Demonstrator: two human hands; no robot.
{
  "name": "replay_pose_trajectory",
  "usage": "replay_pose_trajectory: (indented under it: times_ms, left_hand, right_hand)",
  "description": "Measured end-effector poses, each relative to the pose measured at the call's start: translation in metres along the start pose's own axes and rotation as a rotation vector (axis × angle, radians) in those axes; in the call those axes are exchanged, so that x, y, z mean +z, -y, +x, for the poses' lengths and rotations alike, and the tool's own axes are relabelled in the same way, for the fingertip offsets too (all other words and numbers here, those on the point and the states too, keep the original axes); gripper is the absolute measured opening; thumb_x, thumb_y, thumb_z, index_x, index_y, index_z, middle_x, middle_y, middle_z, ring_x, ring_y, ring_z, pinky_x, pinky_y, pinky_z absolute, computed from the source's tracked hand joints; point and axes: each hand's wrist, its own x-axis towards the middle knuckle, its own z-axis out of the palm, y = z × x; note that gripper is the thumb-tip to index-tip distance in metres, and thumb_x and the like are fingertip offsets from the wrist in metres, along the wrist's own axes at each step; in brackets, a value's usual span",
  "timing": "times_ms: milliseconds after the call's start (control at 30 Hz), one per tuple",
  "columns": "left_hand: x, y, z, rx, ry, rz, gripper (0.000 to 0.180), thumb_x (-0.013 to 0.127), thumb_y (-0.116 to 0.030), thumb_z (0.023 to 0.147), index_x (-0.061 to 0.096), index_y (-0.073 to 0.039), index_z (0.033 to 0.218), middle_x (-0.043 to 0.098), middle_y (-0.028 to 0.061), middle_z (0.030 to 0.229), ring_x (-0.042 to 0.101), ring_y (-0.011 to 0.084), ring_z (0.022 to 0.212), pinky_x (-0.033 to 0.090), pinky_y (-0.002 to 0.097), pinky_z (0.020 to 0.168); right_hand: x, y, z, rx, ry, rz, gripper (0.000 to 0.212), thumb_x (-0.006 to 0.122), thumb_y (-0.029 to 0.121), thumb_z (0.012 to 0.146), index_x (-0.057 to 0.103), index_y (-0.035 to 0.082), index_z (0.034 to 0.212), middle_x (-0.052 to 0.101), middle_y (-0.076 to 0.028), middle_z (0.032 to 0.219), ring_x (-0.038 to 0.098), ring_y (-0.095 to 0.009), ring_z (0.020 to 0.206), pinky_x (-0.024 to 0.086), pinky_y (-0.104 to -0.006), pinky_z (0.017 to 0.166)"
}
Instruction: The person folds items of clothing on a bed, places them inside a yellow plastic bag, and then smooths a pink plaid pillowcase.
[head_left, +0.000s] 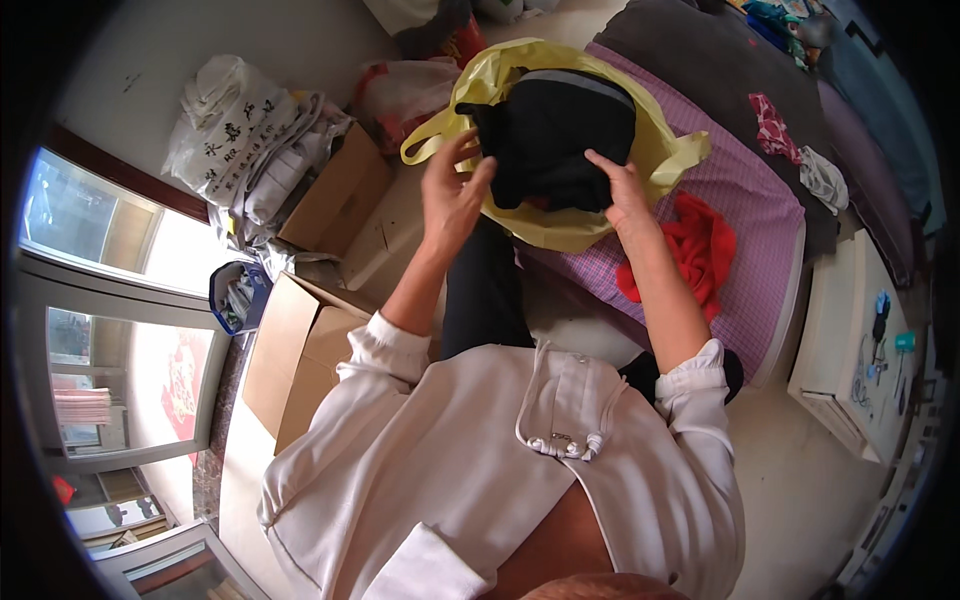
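A bundle of black folded clothing (560,125) with a grey band along its far edge sits in the mouth of a yellow plastic bag (560,228). My left hand (455,190) is at the clothing's left edge, fingers and thumb apart. At the near right side, my right hand (622,190) grips the black clothing, its thumb on top and the other fingers partly hidden. The bag's rim is spread wide around the bundle, and one handle loop sticks out to the left. Beside my right forearm lies a crumpled red cloth (705,250).
The bag rests partly on a purple checked sheet (765,220). Open cardboard boxes (285,350) and stacked white plastic packages (235,135) stand at left, near a glazed door (125,370). A white cabinet (850,350) with small items on top is at right.
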Motion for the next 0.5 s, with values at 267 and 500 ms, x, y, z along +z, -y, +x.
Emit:
replay_pose_trajectory:
  times_ms: [267,500]
  left_hand:
    - [-0.003,0.021,-0.003,-0.152,-0.351,0.101,0.066,0.080,-0.028,0.073,0.043,0.000,0.120,0.051,0.0075,0.099,0.052,0.0140,0.082,0.047,0.0272,0.071]
    - [-0.002,0.087,0.013,-0.087,-0.275,0.009,0.037,0.077,-0.011,0.073,0.051,-0.001,0.098,0.053,0.0006,0.081,0.052,0.0102,0.069,0.045,0.0253,0.062]
  right_hand:
    - [-0.018,-0.025,0.031,0.045,-0.036,-0.179,0.052,0.074,0.006,0.072,0.054,0.002,0.119,0.061,-0.009,0.112,0.059,-0.022,0.099,0.048,-0.0331,0.087]
    - [-0.029,-0.013,0.002,-0.135,-0.231,-0.756,0.085,0.078,0.017,0.068,0.031,-0.001,0.137,0.044,-0.022,0.133,0.045,-0.029,0.121,0.036,-0.0374,0.101]
